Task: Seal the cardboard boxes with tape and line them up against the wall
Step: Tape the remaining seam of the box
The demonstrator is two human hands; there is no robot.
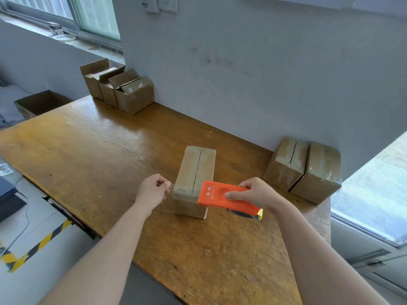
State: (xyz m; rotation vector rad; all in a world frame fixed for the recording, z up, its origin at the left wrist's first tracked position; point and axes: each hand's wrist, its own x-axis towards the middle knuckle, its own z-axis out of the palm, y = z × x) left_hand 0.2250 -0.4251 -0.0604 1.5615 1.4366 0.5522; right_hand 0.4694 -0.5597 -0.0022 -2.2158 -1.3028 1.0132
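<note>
**Item: carton in taping, crosswise strip at near end**

- Work piece: box (pixel 193 172), flaps closed, standing at the centre of the table (pixel 99 150), long axis running 6 to 12 o'clock. A glossy strip appears to cover the top seam.
- Left hand (pixel 154 190): at 9 o'clock of the box's near end. Thumb and forefinger pinch the free end of the clear tape (pixel 171 188); the other fingers are curled in.
- Right hand (pixel 253 194): at 3 o'clock of the same end, gripping the orange tape dispenser (pixel 222 195), thumb flat on top, fingers wrapped over the far edge.
- Handling note: likely a band across the near end. Keep the span taut and square to the seam, lower it onto the cardboard, rub it down both sides, then cut on the toothed edge. Slack would invite creases.
- Stock: two sealed boxes (pixel 301 170) at 3 o'clock, touching each other, backed to the wall (pixel 242 62). Three unsealed boxes (pixel 132 93) at 11 o'clock, flaps up, also at the wall.
- Surface: worn, glossy brown wood with scuffs.
- Room: grey wall with sockets (pixel 167 4) at 12 o'clock; window (pixel 94 16) at 11; open carton (pixel 41 103) off the table at 10; yellow-black floor marking (pixel 44 241) at 8.
</note>
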